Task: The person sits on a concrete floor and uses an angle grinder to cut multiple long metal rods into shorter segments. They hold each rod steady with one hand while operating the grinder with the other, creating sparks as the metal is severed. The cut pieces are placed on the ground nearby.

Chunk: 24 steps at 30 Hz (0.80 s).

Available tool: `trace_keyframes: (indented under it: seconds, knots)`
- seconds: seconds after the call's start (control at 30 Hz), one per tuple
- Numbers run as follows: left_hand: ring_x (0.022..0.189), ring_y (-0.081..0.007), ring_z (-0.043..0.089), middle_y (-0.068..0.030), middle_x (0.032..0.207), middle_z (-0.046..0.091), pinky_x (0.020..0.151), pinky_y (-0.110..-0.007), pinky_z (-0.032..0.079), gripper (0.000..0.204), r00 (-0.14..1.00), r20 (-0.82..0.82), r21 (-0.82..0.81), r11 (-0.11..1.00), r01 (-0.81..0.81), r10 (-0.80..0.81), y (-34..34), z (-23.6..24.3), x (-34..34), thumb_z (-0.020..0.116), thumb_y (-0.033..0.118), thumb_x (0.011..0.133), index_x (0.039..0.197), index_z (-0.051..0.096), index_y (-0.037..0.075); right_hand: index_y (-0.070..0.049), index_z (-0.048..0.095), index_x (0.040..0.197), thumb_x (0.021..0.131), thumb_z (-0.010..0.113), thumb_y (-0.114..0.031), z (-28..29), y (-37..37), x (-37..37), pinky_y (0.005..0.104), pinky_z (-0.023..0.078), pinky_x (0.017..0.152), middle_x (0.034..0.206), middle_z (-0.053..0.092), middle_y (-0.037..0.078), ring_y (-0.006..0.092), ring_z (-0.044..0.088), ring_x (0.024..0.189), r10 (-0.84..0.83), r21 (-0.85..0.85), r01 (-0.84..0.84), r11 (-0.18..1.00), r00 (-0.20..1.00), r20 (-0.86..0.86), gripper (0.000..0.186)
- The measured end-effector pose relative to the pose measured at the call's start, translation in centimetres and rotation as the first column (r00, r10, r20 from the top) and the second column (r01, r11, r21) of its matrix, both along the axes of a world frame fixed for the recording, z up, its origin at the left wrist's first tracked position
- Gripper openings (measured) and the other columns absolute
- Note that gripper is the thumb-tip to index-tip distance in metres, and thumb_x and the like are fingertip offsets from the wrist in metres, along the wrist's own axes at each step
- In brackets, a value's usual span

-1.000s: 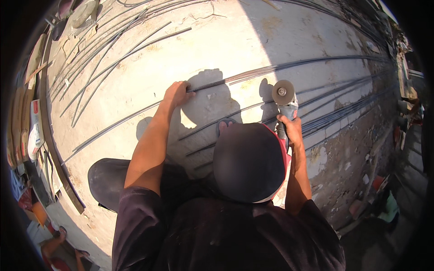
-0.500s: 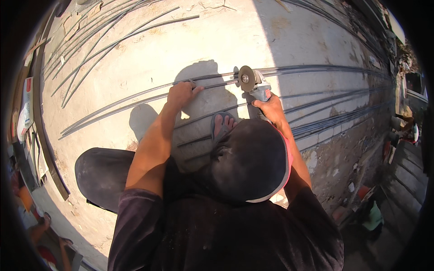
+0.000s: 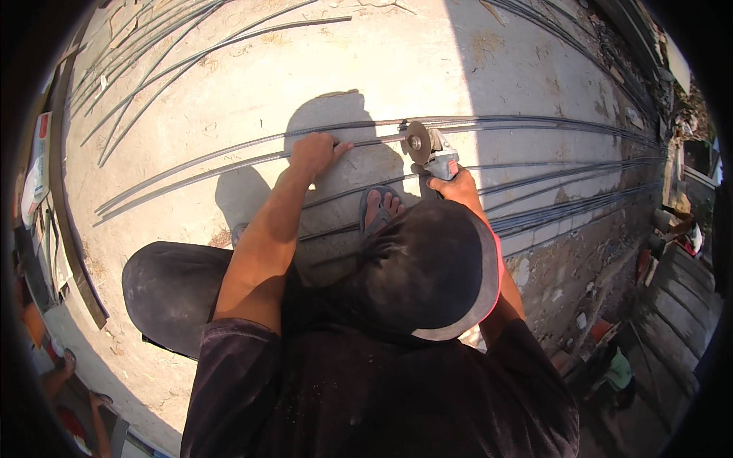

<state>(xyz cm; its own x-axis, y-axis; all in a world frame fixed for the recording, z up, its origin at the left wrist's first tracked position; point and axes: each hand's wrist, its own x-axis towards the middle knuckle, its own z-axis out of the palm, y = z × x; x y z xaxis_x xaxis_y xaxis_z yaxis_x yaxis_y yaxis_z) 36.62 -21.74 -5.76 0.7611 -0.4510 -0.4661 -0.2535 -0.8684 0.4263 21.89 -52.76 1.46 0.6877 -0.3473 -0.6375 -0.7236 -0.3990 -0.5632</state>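
My left hand (image 3: 313, 156) has its fingers curled on a long steel bar (image 3: 252, 162) lying crosswise on the pale concrete. A second bar runs just beyond it. My right hand (image 3: 450, 185) grips an angle grinder (image 3: 439, 160) from behind; its cutting disc (image 3: 418, 143) sits tilted over the bars, right of my left hand. I cannot tell whether disc and steel touch. A dark round shape with a red edge (image 3: 435, 267), apparently a cap, hides part of my right forearm. Below the bars is my foot in a sandal (image 3: 379, 208).
More bars (image 3: 175, 65) lie at the upper left, upper right and right on the concrete (image 3: 397, 65). A long board (image 3: 90, 294) edges the left side. Another person's limbs (image 3: 98, 412) show at lower left; a figure in green (image 3: 615, 374) is at lower right, near debris.
The grinder has moved left and down onto the bars from a raised, upright hold at the right, closer to my left hand. My left hand has moved slightly right.
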Motion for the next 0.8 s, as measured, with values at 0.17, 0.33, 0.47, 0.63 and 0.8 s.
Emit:
trace_keyframes:
  seconds: [0.17, 0.33, 0.47, 0.63, 0.8]
  knots:
    - [0.092, -0.0419, 0.072, -0.0211, 0.089, 0.075, 0.08, -0.053, 0.056, 0.06, 0.999, -0.051, 0.01, 1.0, -0.008, 0.009, -0.4, 0.9, 0.2, 0.055, 0.062, 0.102, 0.094, 0.079, 0.007, 0.007, 0.074, 0.112, 0.077, 0.082, -0.024, -0.4, 0.3, -0.5, 0.0385, 0.056, 0.086, 0.1, 0.078, 0.02, 0.0275, 0.075, 0.091, -0.021, -0.022, 0.022, 1.0, 0.998, 0.055, 0.047]
    - [0.094, -0.0418, 0.072, -0.021, 0.093, 0.076, 0.082, -0.052, 0.056, 0.061, 0.998, -0.055, 0.012, 1.0, -0.006, 0.006, 0.1, 0.8, 0.6, 0.054, 0.062, 0.103, 0.097, 0.079, 0.007, 0.007, 0.074, 0.113, 0.077, 0.082, -0.023, 0.4, 0.9, 0.4, 0.0376, 0.057, 0.087, 0.101, 0.078, 0.019, 0.027, 0.075, 0.092, -0.025, -0.011, 0.025, 1.0, 1.0, 0.004, 0.047]
    - [0.093, -0.0377, 0.075, -0.0177, 0.092, 0.078, 0.081, -0.049, 0.059, 0.063, 1.0, 0.002, 0.028, 1.0, -0.002, 0.001, 0.1, 0.7, 0.8, 0.054, 0.065, 0.102, 0.101, 0.081, 0.008, 0.005, 0.075, 0.114, 0.076, 0.081, -0.022, 0.1, 1.1, 0.6, 0.0371, 0.057, 0.088, 0.102, 0.079, 0.018, 0.0266, 0.075, 0.093, -0.044, 0.024, 0.044, 0.999, 0.999, 0.019, 0.047]
    - [0.095, -0.0409, 0.074, -0.0208, 0.097, 0.077, 0.084, -0.051, 0.057, 0.053, 1.0, 0.03, 0.012, 1.0, -0.004, 0.003, -0.7, 1.7, 0.6, 0.057, 0.058, 0.102, 0.113, 0.081, 0.012, 0.01, 0.07, 0.118, 0.074, 0.082, -0.031, -2.4, -0.7, 0.6, 0.0408, 0.057, 0.094, 0.109, 0.077, 0.027, 0.0368, 0.075, 0.105, 0.004, -0.034, -0.003, 0.999, 0.999, 0.049, 0.061]
    - [0.088, -0.0413, 0.074, -0.0208, 0.089, 0.076, 0.08, -0.051, 0.057, 0.053, 0.997, 0.076, -0.021, 1.0, -0.017, 0.019, -0.2, 0.7, 0.2, 0.06, 0.057, 0.101, 0.098, 0.081, 0.008, 0.012, 0.069, 0.117, 0.073, 0.084, -0.037, 1.6, 0.3, 3.3, 0.0429, 0.057, 0.096, 0.112, 0.075, 0.031, 0.0407, 0.074, 0.108, 0.031, -0.151, -0.04, 0.988, 0.998, -0.057, 0.067]
